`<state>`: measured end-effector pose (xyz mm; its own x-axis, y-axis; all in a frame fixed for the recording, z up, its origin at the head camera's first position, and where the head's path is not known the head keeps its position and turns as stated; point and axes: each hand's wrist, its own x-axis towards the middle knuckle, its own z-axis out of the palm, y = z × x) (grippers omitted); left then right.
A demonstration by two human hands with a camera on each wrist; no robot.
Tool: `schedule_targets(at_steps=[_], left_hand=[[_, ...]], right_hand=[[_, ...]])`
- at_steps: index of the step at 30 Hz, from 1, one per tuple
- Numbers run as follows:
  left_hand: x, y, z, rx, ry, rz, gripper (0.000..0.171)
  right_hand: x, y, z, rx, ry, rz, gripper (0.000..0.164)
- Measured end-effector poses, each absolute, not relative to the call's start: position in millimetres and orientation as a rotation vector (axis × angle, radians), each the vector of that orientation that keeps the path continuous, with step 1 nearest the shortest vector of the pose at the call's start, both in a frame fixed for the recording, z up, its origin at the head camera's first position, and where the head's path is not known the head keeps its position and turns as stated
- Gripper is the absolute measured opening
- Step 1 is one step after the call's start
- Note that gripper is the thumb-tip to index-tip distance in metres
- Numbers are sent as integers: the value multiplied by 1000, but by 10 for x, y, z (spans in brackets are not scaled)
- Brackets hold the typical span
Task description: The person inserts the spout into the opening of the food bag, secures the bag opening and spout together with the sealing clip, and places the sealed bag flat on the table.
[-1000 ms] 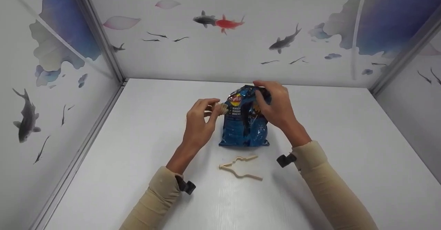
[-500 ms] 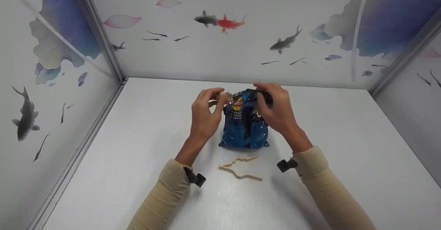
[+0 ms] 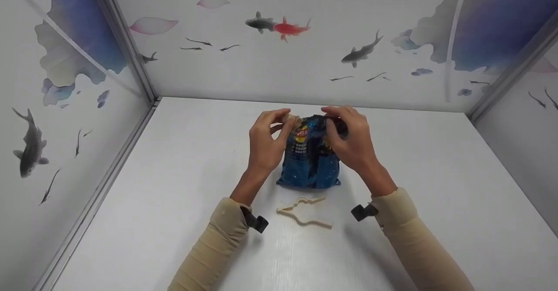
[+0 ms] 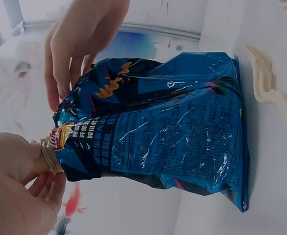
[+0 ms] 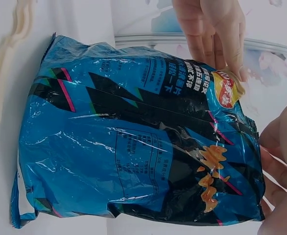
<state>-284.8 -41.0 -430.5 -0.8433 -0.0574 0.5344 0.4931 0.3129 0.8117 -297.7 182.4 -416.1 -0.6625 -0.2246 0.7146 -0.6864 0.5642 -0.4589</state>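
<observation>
Holds the blue bag (image 3: 307,169) upright on the white table (image 3: 174,160), pinches its pale, ridged edge (image 4: 51,156) with left hand (image 3: 267,142), grips top right with right hand (image 3: 352,140), apparently gathering it, and likely needs 2 level grips next!

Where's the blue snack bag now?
In the head view, the blue bag stands centrally on the table, between the left hand and right hand, just beyond the beige V-shaped tool.

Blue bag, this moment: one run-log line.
left hand: pinches small beige item at top of blue bag; right hand: holds bag's opposite top corner; beige V-shaped piece: on table, untouched
</observation>
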Motion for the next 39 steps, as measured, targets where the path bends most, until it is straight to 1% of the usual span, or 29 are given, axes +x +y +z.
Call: schedule_targets(at_steps=[11, 19, 30, 39], left_hand=[[-2853, -380, -4349, -387, -2162, -1590, 30], [-2848, -382, -4380, -477, -2179, -1667, 26], [-2863, -376, -4383, -483, -2179, -1645, 29], [-2880, -361, -4392, -483, -2123, -1651, 28]], right_hand=[[-2950, 1803, -4157, 708, -2207, 997, 29], [-2906, 1787, -4097, 695, -2303, 849, 37], [-2886, 1731, -4023, 676, -2447, 757, 32], [-2868, 1684, -3961, 682, -2516, 733, 33]])
